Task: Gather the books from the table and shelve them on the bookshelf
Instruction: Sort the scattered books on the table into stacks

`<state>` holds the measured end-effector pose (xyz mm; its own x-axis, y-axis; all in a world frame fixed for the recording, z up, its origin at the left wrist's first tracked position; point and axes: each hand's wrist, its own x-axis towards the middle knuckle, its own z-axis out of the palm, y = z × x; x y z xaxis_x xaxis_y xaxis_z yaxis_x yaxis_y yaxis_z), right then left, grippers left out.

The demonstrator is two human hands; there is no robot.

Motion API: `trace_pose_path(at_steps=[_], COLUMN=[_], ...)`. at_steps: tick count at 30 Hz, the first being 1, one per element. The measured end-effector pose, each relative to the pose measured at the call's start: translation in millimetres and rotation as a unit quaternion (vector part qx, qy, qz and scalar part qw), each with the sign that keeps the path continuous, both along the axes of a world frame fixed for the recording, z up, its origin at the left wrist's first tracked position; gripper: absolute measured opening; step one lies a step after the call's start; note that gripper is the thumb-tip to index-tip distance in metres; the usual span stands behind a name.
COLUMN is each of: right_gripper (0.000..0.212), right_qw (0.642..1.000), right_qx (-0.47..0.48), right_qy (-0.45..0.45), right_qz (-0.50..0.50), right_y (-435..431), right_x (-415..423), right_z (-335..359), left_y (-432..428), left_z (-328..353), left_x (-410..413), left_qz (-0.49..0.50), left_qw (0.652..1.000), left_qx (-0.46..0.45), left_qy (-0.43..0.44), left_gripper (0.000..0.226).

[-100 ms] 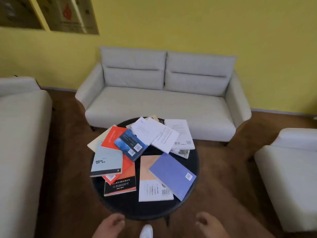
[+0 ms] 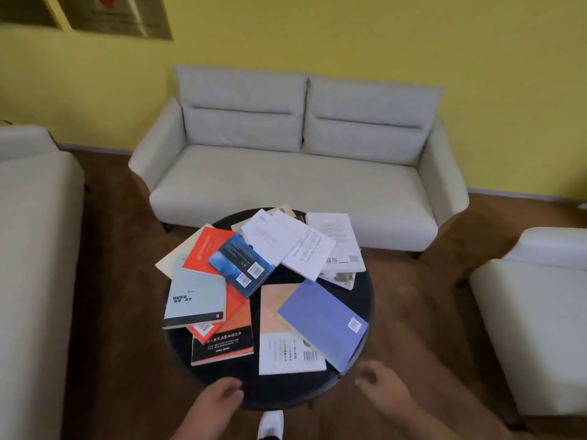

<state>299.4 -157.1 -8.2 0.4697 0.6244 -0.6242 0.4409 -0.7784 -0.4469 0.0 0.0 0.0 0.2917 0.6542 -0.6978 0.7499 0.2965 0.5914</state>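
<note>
Left hand (image 2: pixel 219 398) and right hand (image 2: pixel 381 389) empty, loosely curled at near rim of table (image 2: pixel 279 389); books (image 2: pixel 241 265) sprawl overlapped on it, look like light, floppy, slick paperbacks, so square up and grip by spines.

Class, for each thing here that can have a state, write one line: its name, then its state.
Left hand: holds nothing, fingers loosely curled.
Right hand: holds nothing.
Purple book: closed, flat, atop peach-and-white book.
Dark blue book: closed, atop red book.
Pale blue book: closed, flat.
Table: strewn with books.
</note>
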Motion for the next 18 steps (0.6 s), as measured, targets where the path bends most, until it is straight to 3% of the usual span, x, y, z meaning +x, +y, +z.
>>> trace_pose_path(at_steps=[6,9,13,16,18], right_gripper=[0.045,0.048,0.058,0.058,0.074], right_qw=[0.996,0.995,0.991,0.992,0.993], right_qx=[-0.054,-0.044,-0.086,-0.09,-0.08], right_qy=[-0.046,-0.064,-0.068,-0.062,-0.071], right_qz=[0.051,0.059,0.076,0.064,0.055], right_y=[93,118,131,136,137], right_x=[22,38,56,56,56], right_z=[-13,-22,-42,-50,-53], left_y=[38,50,52,46,41], left_z=[-19,-51,-54,-60,-62], left_x=[40,41,58,70,78], left_qz=[-0.078,-0.08,-0.043,-0.004,0.014], left_qw=[0.995,0.992,0.99,0.995,0.997], left_qx=[-0.05,-0.077,-0.108,-0.084,-0.069], left_qy=[-0.024,-0.056,-0.076,-0.045,-0.034], left_gripper=[0.004,0.047,0.037,0.033,0.032])
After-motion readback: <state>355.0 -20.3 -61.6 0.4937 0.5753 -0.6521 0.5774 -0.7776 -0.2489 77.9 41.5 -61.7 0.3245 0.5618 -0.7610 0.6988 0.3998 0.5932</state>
